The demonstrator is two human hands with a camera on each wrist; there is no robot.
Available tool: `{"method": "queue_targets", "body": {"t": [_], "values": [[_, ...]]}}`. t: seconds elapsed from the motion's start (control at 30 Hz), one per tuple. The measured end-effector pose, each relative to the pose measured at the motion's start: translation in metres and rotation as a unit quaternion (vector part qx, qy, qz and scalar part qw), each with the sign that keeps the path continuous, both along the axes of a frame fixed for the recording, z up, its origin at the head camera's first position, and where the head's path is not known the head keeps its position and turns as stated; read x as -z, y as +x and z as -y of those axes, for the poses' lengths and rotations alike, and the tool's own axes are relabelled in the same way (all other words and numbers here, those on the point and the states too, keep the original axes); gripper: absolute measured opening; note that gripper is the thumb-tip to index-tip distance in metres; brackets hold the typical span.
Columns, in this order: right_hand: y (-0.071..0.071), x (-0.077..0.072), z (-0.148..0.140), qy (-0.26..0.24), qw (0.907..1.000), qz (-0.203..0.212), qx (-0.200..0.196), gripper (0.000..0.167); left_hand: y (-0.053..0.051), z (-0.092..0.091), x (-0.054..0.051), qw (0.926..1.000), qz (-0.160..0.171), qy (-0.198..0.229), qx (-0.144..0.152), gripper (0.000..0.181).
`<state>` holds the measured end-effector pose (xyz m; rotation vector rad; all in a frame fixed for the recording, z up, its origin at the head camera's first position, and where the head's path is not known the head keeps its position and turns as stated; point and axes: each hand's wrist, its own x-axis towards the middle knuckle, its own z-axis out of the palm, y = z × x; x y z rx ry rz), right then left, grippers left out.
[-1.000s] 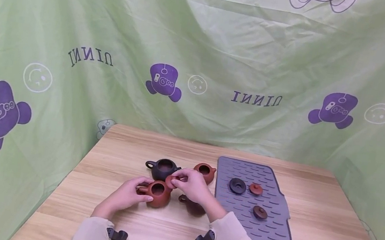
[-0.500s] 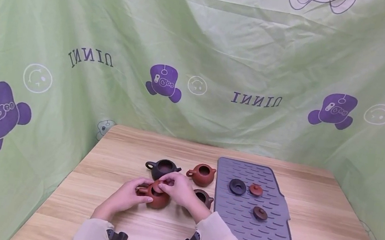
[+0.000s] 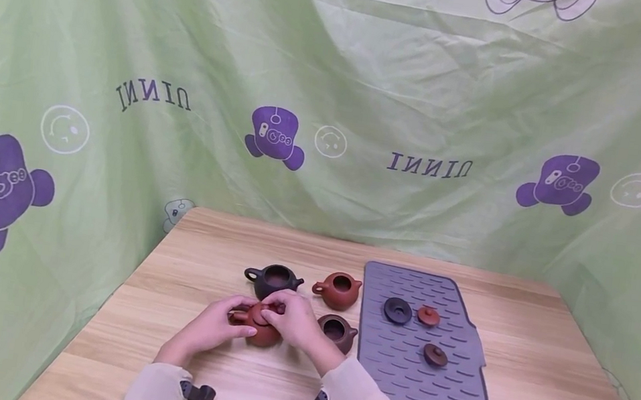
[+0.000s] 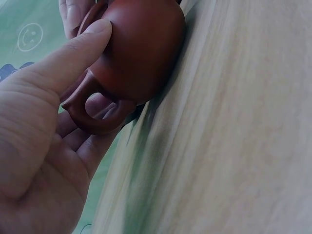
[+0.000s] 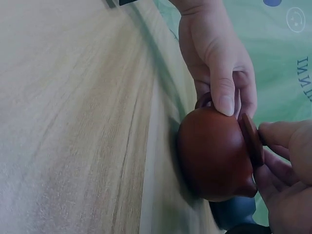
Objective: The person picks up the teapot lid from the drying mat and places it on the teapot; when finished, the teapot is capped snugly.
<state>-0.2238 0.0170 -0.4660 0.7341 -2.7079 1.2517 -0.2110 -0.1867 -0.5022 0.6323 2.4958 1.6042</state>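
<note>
A reddish-brown clay teapot (image 3: 264, 337) stands on the table, its handle towards my left hand (image 3: 209, 327). That hand holds it, the thumb pressed on the upper body and the other fingers behind the handle, as the left wrist view shows. My right hand (image 3: 298, 322) pinches the matching lid (image 5: 251, 140) between thumb and fingers. The lid lies over the teapot's mouth; in the right wrist view it appears slightly tilted, with part of a gap at the rim. My right fingers hide some of the lid and the spout side in the head view.
Close by stand three lidless teapots: a black one (image 3: 267, 290), an orange-red one (image 3: 339, 302) and a dark brown one (image 3: 344, 343). On the right, a grey mat (image 3: 446, 399) bears a black lid (image 3: 391, 311), an orange-red lid (image 3: 429, 317) and a brown lid (image 3: 435, 356).
My right hand has brought the lid leftward from beside the teapot's rim to over its mouth. The brown and orange-red teapots show more fully now. My left hand keeps its hold.
</note>
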Motion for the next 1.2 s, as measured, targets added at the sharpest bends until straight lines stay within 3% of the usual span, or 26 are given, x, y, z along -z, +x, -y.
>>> {"method": "queue_targets", "body": {"t": [0.27, 0.73, 0.97, 1.2], "values": [[0.001, 0.002, 0.003, 0.019, 0.9998, -0.011, 0.001, 0.01, 0.0, 0.0, -0.001, 0.9999, -0.006, -0.012, -0.01, 0.051], [-0.001, 0.0, 0.002, 0.023, 0.9997, 0.012, 0.0, 0.009, 0.002, -0.001, -0.002, 0.9999, -0.005, 0.001, -0.01, 0.05], [0.001, -0.007, 0.0, 0.023, 0.9992, 0.034, 0.003, 0.013, 0.0, -0.001, -0.004, 0.9997, -0.009, -0.017, -0.012, 0.054], [0.005, -0.019, -0.008, 0.009, 0.9991, 0.042, 0.005, 0.019, -0.003, -0.003, -0.012, 0.9988, -0.007, -0.039, -0.028, 0.06]]}}
